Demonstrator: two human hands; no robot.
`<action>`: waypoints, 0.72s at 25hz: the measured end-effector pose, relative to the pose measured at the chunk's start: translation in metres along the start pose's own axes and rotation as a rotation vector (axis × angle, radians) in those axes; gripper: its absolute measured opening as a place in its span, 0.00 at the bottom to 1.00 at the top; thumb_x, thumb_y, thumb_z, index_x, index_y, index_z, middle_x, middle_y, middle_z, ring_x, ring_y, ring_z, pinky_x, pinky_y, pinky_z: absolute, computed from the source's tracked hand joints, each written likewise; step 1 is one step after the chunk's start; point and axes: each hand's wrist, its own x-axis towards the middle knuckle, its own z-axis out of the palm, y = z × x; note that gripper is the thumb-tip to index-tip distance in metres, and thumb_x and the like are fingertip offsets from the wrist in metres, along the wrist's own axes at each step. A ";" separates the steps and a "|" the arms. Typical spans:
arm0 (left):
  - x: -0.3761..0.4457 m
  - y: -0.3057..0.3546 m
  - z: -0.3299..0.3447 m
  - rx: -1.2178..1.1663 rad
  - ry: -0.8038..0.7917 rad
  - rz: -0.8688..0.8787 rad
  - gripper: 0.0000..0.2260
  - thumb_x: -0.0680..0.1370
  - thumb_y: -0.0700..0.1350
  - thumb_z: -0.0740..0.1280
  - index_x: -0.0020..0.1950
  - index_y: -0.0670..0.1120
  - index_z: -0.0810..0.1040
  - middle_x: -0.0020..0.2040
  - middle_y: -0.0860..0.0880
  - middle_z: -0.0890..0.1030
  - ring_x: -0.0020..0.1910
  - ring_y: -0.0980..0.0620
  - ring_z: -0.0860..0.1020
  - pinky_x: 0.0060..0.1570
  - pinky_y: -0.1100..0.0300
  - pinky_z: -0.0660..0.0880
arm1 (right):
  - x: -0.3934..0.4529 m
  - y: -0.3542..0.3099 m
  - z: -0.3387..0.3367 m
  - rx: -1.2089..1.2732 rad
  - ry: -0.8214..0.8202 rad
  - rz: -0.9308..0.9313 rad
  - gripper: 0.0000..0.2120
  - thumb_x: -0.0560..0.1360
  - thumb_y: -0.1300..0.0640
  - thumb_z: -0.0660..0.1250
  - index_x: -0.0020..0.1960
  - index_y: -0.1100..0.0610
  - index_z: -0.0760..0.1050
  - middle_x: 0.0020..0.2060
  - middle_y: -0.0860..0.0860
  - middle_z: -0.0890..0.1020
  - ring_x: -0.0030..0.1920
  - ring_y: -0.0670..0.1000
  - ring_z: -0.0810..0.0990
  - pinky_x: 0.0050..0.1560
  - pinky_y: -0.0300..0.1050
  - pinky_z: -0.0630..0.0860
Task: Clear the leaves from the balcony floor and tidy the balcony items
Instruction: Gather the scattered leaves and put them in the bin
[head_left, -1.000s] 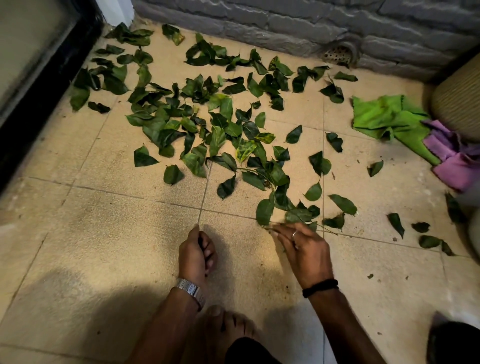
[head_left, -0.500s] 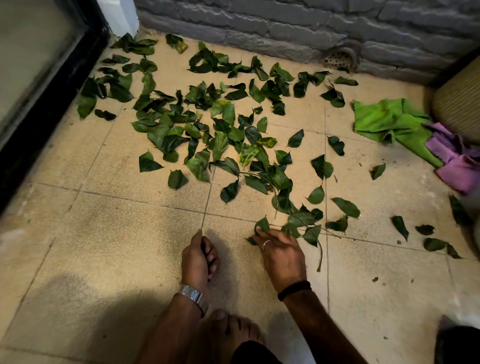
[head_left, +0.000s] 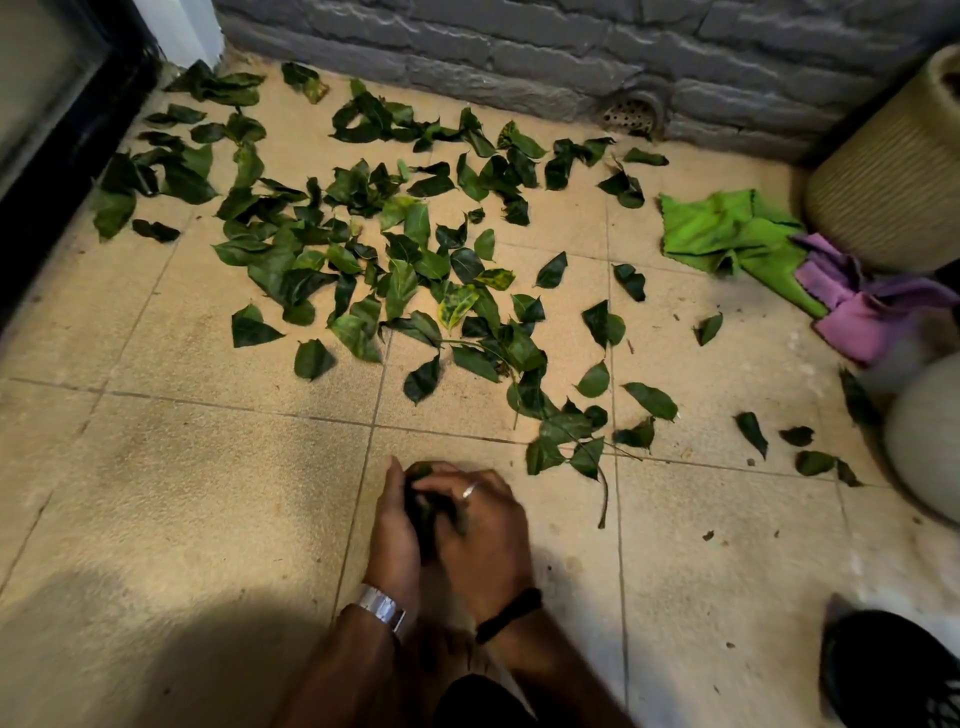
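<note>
Head view: dark leaves (head_left: 423, 512) bunched between fingers (head_left: 441, 480) of 2 hands.

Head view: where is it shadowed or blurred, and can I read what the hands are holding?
Head view: a dark shadow covers the near-left floor; the leaves farther out are evenly lit and sharp; the right edge smears around the purple cloth; left hand and right hand close together on a few dark leaves, the grip itself murky.

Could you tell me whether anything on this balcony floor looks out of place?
Yes. Green leaves lie scattered across the tiled floor, and a green cloth and purple cloth lie crumpled beside the woven pot.
</note>
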 end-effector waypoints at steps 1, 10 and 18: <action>-0.002 -0.003 0.001 0.038 0.011 0.050 0.24 0.82 0.59 0.56 0.41 0.44 0.81 0.36 0.46 0.82 0.35 0.50 0.80 0.39 0.58 0.74 | -0.007 0.001 0.004 -0.033 -0.022 0.013 0.24 0.69 0.66 0.66 0.58 0.43 0.80 0.52 0.39 0.82 0.56 0.41 0.79 0.59 0.38 0.76; 0.013 -0.007 -0.025 0.550 0.387 0.309 0.29 0.81 0.61 0.60 0.25 0.46 0.71 0.25 0.43 0.71 0.29 0.49 0.70 0.36 0.54 0.67 | -0.022 -0.025 -0.034 -0.088 -0.357 -0.205 0.26 0.77 0.63 0.57 0.74 0.54 0.69 0.73 0.50 0.71 0.72 0.42 0.69 0.72 0.35 0.64; 0.009 0.000 0.003 0.434 0.272 0.165 0.25 0.81 0.56 0.63 0.27 0.46 0.66 0.22 0.50 0.65 0.19 0.54 0.64 0.20 0.70 0.58 | 0.040 0.084 -0.078 -0.660 0.042 -0.124 0.17 0.75 0.64 0.65 0.62 0.57 0.81 0.64 0.51 0.79 0.61 0.50 0.79 0.63 0.46 0.77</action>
